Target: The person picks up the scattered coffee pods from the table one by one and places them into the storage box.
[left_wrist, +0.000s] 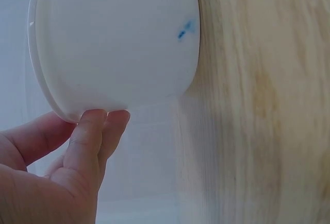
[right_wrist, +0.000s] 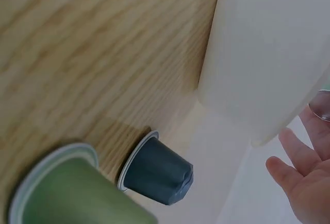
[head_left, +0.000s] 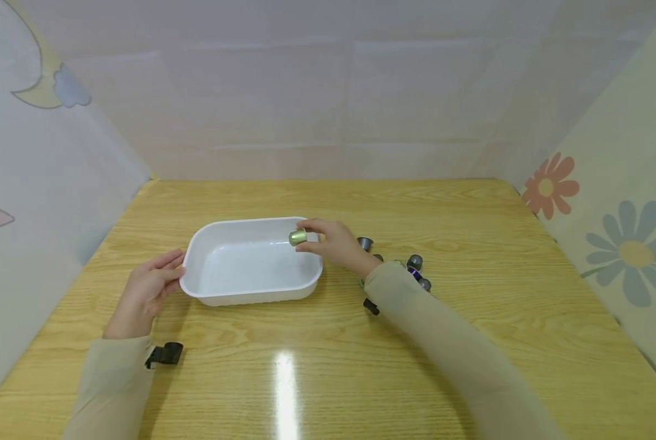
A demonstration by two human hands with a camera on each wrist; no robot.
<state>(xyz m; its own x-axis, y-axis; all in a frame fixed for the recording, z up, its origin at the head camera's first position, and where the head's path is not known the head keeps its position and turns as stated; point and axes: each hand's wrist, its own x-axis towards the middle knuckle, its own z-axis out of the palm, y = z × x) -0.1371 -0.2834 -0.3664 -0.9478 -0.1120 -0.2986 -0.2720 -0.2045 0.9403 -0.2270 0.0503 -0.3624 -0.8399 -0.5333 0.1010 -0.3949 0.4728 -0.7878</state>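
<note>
A white rectangular tray [head_left: 256, 297] with rounded corners stands on the table. My left hand [head_left: 146, 290] rests at its left end, fingertips against the outer wall just under the rim, as the left wrist view shows; the fingers are nearly straight. Over the tray's right end, my right hand [head_left: 339, 244] pinches a light green coffee capsule [head_left: 298, 237] between thumb and fingers, its narrow end turned left. In the right wrist view only part of that hand and the capsule's foil side [right_wrist: 322, 105] appear at the right edge.
Several more coffee capsules lie right of the tray, partly hidden by my right sleeve: a grey one [head_left: 365, 242], a dark one [head_left: 414, 263], and a green one [right_wrist: 77, 193] close to the right wrist camera. Patterned cloth walls surround the wooden table [head_left: 228, 379].
</note>
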